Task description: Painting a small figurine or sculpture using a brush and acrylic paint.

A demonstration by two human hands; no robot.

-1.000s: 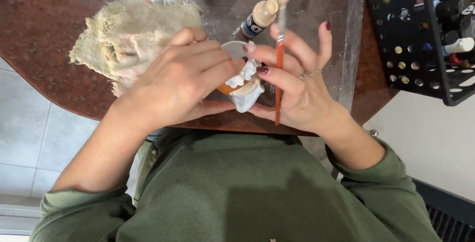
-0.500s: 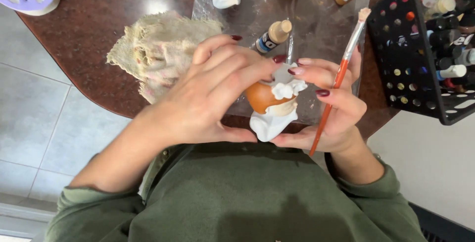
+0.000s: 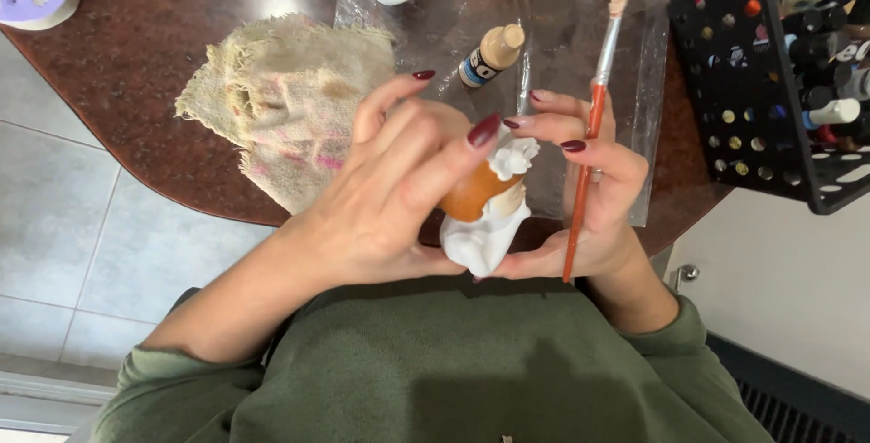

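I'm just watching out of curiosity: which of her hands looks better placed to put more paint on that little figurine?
Probably the right hand: it already holds the orange-handled paintbrush, bristles pointing away over the table. The left hand is wrapped around the white and brown figurine, steadying it, so it seems busy gripping.

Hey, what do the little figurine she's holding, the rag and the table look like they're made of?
Figurine: probably plaster or unglazed ceramic, matte chalky white where bare, with a smooth orange-brown painted patch. Rag: coarse woven cloth, likely cotton or burlap, beige with frayed edges and pink stains. Table: looks like polished stone or a stone-look laminate, dark reddish-brown, speckled, with a glossy light reflection.
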